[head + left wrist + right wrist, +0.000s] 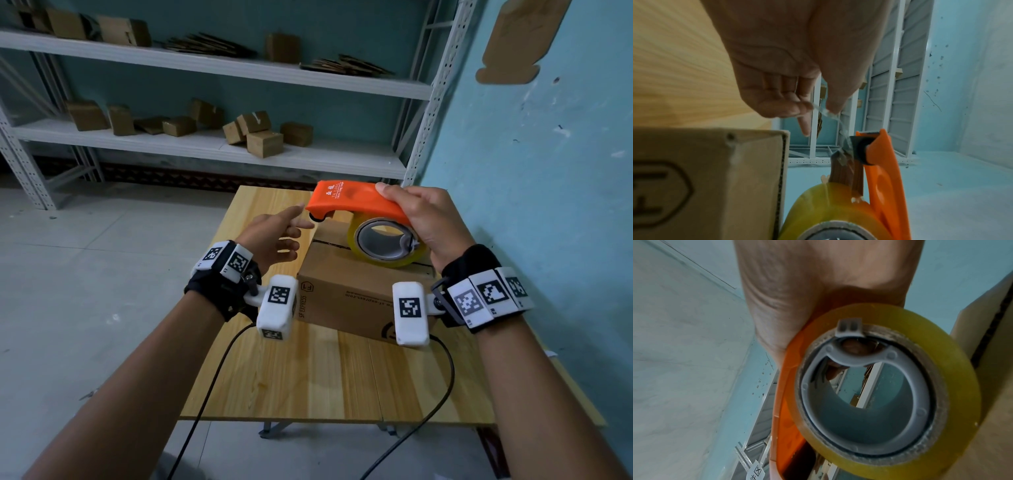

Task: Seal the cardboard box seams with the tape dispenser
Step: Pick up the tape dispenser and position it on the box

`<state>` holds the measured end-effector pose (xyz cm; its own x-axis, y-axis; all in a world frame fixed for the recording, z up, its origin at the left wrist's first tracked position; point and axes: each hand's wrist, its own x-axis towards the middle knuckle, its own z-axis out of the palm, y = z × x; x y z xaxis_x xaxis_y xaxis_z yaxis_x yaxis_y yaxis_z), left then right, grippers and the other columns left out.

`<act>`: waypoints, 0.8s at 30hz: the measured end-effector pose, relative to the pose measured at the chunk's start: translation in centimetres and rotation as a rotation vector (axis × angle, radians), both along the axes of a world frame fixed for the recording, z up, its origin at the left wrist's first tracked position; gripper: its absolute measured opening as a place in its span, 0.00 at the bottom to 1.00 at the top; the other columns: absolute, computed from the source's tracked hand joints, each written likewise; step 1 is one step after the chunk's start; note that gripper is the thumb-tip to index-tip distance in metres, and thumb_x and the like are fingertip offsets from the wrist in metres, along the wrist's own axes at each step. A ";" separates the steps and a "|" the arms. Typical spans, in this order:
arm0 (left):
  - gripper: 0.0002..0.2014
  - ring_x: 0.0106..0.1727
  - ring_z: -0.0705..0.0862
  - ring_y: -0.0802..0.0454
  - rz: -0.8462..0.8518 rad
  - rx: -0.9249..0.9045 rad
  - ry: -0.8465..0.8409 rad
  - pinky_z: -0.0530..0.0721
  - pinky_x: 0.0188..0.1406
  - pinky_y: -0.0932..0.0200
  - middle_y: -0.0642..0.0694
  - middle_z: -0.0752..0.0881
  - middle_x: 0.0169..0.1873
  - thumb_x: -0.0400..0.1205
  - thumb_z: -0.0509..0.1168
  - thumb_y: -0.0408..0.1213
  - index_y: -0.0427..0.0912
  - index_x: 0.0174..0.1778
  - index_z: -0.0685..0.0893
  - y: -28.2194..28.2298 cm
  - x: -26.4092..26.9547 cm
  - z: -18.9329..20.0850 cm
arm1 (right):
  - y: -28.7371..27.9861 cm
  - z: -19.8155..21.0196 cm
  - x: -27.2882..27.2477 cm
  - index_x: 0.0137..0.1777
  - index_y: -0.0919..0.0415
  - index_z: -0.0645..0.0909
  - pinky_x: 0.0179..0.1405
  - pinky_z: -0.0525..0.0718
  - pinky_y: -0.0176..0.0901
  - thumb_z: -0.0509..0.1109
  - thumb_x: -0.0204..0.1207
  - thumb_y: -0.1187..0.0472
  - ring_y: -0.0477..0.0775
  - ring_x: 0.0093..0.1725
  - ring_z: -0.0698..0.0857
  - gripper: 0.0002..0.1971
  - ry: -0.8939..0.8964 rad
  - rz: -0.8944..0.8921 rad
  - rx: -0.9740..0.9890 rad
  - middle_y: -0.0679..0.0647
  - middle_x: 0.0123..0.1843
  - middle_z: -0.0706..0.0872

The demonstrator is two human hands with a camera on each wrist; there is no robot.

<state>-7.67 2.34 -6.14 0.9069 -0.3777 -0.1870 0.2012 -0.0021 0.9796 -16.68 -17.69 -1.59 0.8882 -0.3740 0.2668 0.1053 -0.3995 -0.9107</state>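
Note:
A brown cardboard box (349, 291) with an open top seam sits on the wooden table (308, 377). My right hand (411, 212) grips an orange tape dispenser (352, 202) just above the box, its yellowish tape roll (394, 263) over the seam. In the right wrist view the roll (941, 369) fills the frame beside the box (982, 353). My left hand (298, 219) is at the dispenser's front end. In the left wrist view the thumb and curled fingers of this hand (818, 107) pinch the clear tape end (828, 113), which runs from the dispenser (884, 178).
White metal shelving (222, 147) with several small cardboard boxes stands behind the table. A blue wall (548, 171) runs close along the right side. Two black cables (212, 387) trail from my wrists over the table's near edge. Grey floor lies to the left.

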 end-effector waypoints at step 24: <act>0.13 0.18 0.74 0.57 0.123 0.083 -0.196 0.75 0.18 0.66 0.48 0.72 0.21 0.85 0.61 0.37 0.39 0.34 0.78 -0.1 0.1 -1.0 | 0.2 -0.1 0.5 0.38 0.57 0.84 0.37 0.82 0.36 0.73 0.77 0.45 0.47 0.32 0.85 0.16 -0.001 0.015 -0.067 0.50 0.30 0.84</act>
